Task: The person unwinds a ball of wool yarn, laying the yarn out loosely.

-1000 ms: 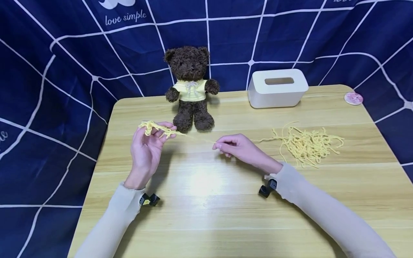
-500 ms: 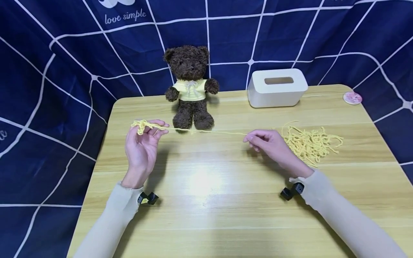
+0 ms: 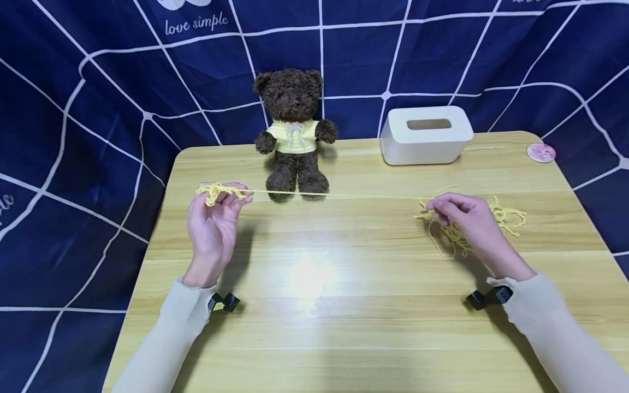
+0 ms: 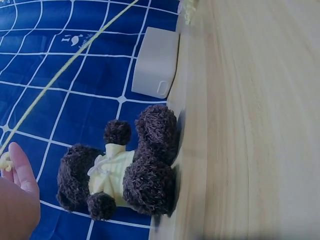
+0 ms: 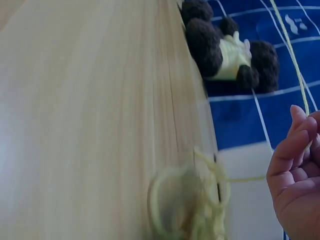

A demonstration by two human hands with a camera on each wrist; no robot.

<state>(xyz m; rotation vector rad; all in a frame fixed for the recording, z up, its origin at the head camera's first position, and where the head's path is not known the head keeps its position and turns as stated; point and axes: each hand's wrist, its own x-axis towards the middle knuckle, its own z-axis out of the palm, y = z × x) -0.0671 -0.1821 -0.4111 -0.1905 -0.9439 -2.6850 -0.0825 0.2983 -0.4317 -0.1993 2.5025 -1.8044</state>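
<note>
My left hand [image 3: 212, 233], palm up, holds a small bunch of yellow yarn [image 3: 214, 194] draped over its fingers and thumb. From it a single yarn strand [image 3: 354, 195] runs straight across to my right hand [image 3: 470, 222]. Thumb and fingers of the right hand pinch that strand, as the right wrist view also shows with the strand [image 5: 293, 57] rising from the fingertips. Beneath and behind the right hand lies a tangled heap of yellow yarn [image 3: 509, 215], partly covered by it. In the left wrist view the taut strand [image 4: 65, 66] slants upward.
A dark brown teddy bear [image 3: 294, 101] in a yellow top stands at the back of the wooden table [image 3: 314, 327]. Right of it are a white tissue box [image 3: 425, 148] and a pink round disc [image 3: 541, 152]. Blue checked cloth [image 3: 354, 65] hangs behind.
My right hand has moved right with the strand in its fingers, over the yarn heap. The strand between the hands has lengthened and straightened. My left hand has shifted slightly left.
</note>
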